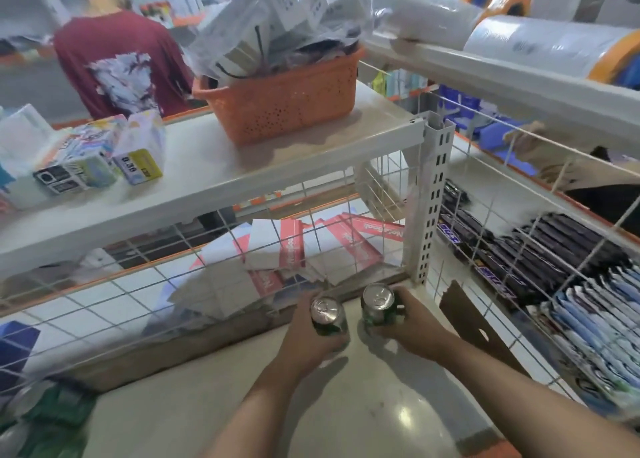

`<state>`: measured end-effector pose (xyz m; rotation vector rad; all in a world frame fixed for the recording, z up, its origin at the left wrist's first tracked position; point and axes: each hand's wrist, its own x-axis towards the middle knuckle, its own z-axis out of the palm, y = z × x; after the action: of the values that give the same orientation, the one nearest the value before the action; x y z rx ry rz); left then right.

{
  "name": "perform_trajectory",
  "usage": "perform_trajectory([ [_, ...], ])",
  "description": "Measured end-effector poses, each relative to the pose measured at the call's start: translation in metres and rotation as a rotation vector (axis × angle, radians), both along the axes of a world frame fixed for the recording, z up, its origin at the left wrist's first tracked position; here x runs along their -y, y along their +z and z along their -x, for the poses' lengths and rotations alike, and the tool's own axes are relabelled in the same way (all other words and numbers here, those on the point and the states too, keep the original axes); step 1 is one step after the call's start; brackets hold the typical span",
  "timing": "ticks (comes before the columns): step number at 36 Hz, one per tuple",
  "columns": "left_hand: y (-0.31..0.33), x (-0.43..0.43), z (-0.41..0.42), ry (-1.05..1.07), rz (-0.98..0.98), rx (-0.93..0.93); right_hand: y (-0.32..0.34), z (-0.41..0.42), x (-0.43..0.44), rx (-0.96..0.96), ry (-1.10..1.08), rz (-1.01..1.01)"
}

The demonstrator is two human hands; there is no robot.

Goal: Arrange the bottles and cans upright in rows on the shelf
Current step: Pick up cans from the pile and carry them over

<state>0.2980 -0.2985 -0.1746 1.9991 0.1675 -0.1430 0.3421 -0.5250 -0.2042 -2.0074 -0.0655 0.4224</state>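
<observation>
Two green cans with silver tops stand upright side by side at the far corner of the low cream shelf [346, 405]. My left hand [304, 340] grips the left can [325, 314] from behind. My right hand [415, 329] grips the right can [378, 301], fingers wrapped round its side. The two cans are a small gap apart, close to the wire mesh wall. More green cans [45, 419] in plastic wrap lie blurred at the lower left of the shelf.
A wire mesh wall [173, 284] backs the shelf, with notebooks behind it. A white post [429, 198] stands at the corner. Chocolate bars [512, 249] fill the right bay. Above are an orange basket [284, 101] and a person in a maroon shirt [117, 66].
</observation>
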Motion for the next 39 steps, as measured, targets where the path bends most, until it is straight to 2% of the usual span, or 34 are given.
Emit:
perform_trajectory([
  [8,-0.021,0.009,-0.007,0.146,0.158,-0.046,-0.024,-0.003,-0.012,0.035,-0.088,-0.128],
  [11,-0.027,0.012,-0.009,0.199,0.115,-0.037,-0.037,-0.004,-0.014,0.04,-0.089,-0.128],
  [16,-0.016,0.026,-0.006,0.241,0.255,-0.053,-0.043,-0.004,-0.016,0.053,-0.092,-0.101],
  [21,-0.011,0.032,-0.008,0.283,0.283,-0.055,-0.043,-0.006,-0.018,0.068,-0.079,-0.044],
  [27,-0.003,0.034,-0.007,0.292,0.295,-0.075,-0.038,-0.004,-0.021,0.089,-0.099,-0.023],
  [39,0.011,0.038,-0.004,0.271,0.357,-0.072,-0.039,-0.009,-0.017,-0.034,-0.083,-0.146],
])
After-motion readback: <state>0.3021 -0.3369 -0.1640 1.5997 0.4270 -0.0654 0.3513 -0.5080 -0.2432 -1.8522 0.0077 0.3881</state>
